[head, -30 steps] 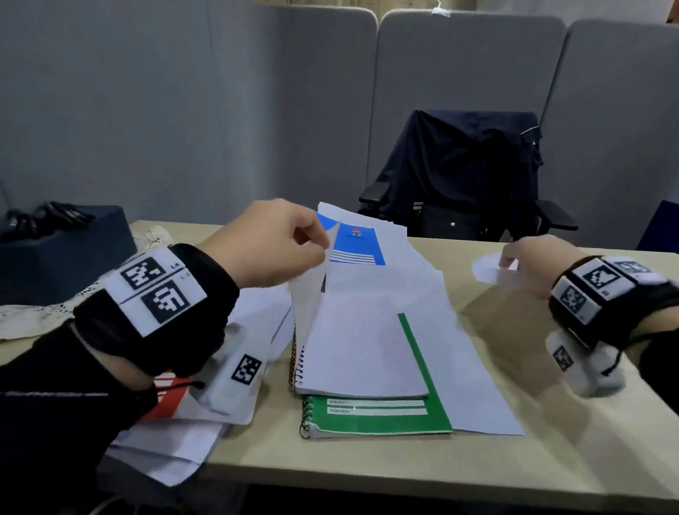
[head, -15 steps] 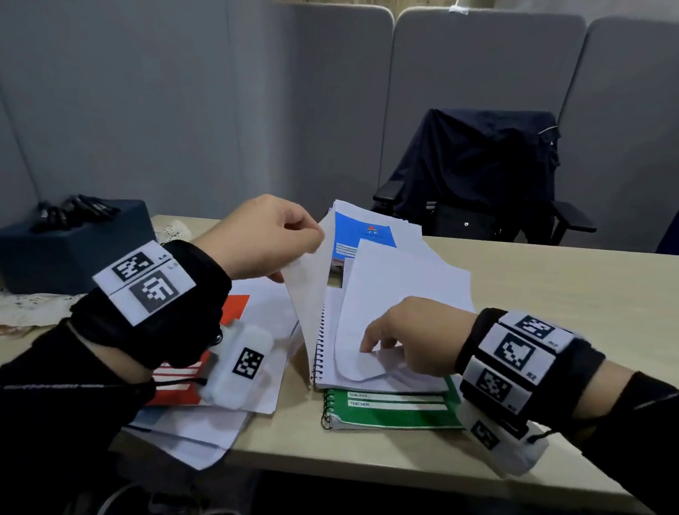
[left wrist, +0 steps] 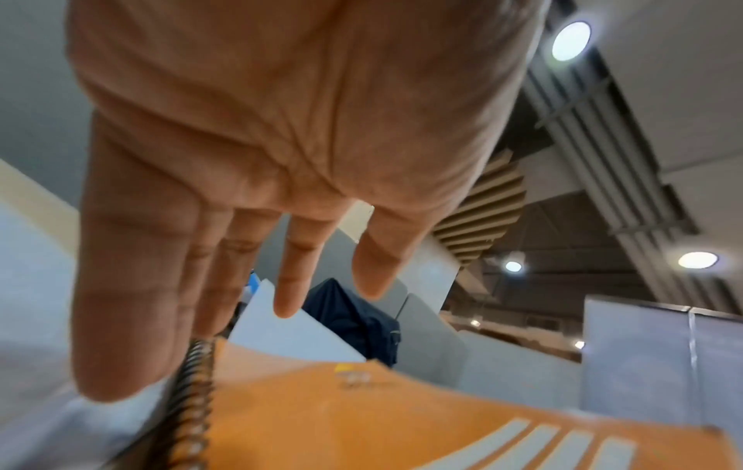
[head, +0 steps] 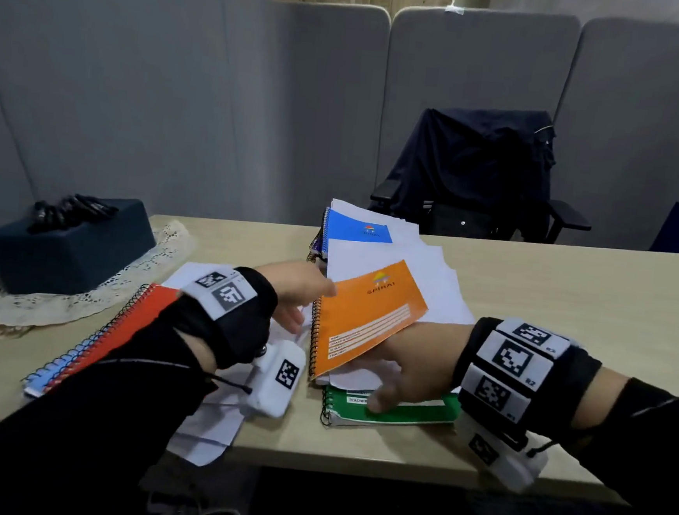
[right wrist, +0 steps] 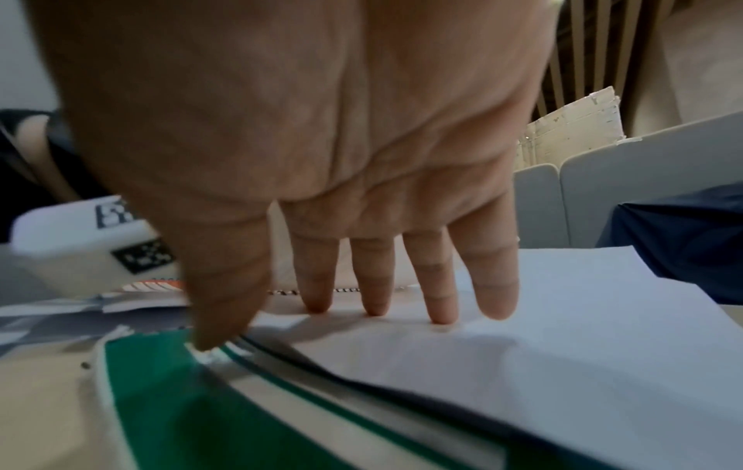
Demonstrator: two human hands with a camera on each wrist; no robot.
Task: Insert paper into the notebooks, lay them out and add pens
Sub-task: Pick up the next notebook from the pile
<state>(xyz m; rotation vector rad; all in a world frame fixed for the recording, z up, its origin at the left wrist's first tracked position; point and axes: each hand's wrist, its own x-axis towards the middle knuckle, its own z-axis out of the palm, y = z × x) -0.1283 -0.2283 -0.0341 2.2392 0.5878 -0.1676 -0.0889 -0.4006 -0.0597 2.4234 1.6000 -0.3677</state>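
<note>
Since half a second ago, the orange notebook point(head: 365, 320) has swung shut over the paper point(head: 440, 293), atop the green notebook point(head: 394, 414) on the beige bench point(head: 569, 316) among grey partitions. Left hand point(head: 298, 290) grip wide, fingers straight by its spiral. Right hand point(head: 414, 369) grip flat, pressing paper beneath its cover.

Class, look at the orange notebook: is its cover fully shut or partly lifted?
Partly lifted. The orange notebook has its cover tilted up off its pages, with the right hand reaching under it.
</note>
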